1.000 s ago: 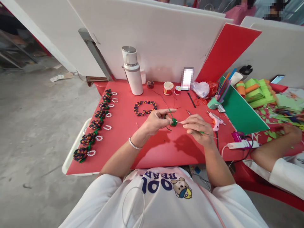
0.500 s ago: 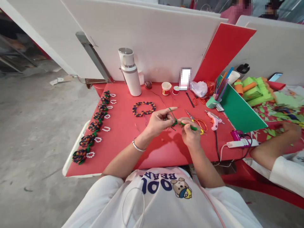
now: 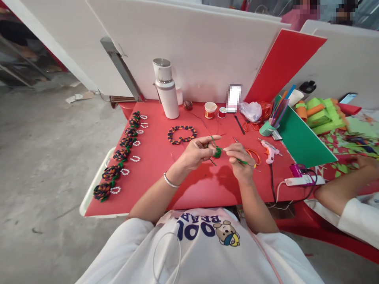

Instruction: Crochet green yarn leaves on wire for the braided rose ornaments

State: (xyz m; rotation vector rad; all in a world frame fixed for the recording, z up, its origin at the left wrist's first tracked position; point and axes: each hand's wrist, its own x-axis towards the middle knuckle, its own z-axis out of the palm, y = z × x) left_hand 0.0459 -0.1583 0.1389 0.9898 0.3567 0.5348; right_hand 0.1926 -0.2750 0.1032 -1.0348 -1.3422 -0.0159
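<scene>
Yarn piece (image 3: 218, 152), green, above red table (image 3: 154, 157): my left hand (image 3: 197, 153) pinches its edge; my right hand (image 3: 239, 159), just beside, grips hook (image 3: 242, 161). 3 risks: stitch could slip if hook tilts; strand (image 3: 213, 140) could slacken if extended index finger (image 3: 207, 138) curls; right knuckles could knock scissors (image 3: 258, 155).

Half a second ago the right hand (image 3: 241, 161) was close against the left hand (image 3: 198, 152); it has since drawn slightly away, though the gap is narrower than a second ago. The green yarn piece (image 3: 218, 152), mostly hidden half a second ago, now shows as a fuller rounded clump, and the hook (image 3: 242, 162) has its thin rear end sticking out past the right hand again. That hand now partly covers the scissors (image 3: 257, 153), which lay in plainer view half a second ago.
</scene>
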